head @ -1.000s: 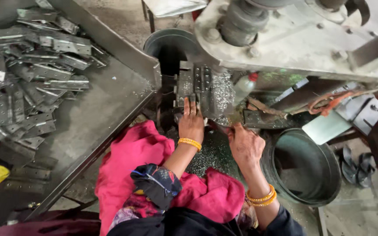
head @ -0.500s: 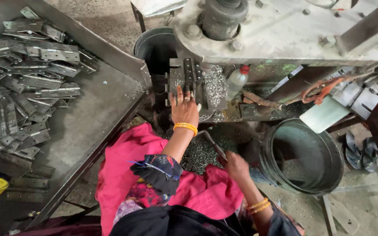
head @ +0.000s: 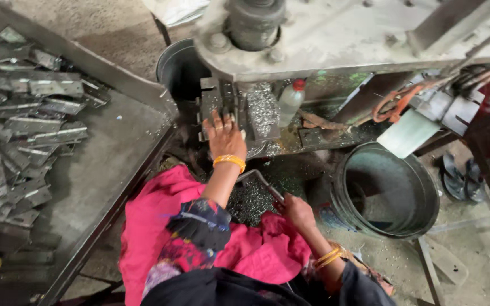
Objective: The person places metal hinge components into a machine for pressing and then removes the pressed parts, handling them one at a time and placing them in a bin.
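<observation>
The right hand (head: 297,211) has dropped to grip the thin grey metal handle (head: 261,182), while the left hand (head: 224,135) lies flat with fingers apart on the grey metal piece (head: 218,105) in the press.

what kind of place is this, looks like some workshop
Most likely a small metal-stamping workshop. A heavy press machine stands over the die block, which the left hand touches. Cut metal strips lie heaped on a steel tray, and a metal bucket sits on the floor.
</observation>
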